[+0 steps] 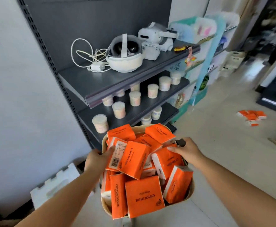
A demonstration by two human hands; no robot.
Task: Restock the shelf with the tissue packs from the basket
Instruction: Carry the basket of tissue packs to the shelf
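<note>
Wicker basket (191, 192) near centre, heaped with cotton tissue packs (143, 195); left grip (98, 158) clasps left rim, right grip (185, 149) clasps right rim by black handle (180, 142); shelf (88, 84) lies far-left, nearer left grip

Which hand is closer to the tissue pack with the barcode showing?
Left. The left hand grips the basket rim beside the barcode pack, thumb touching it. The right hand grips the opposite rim, several packs away.
</note>
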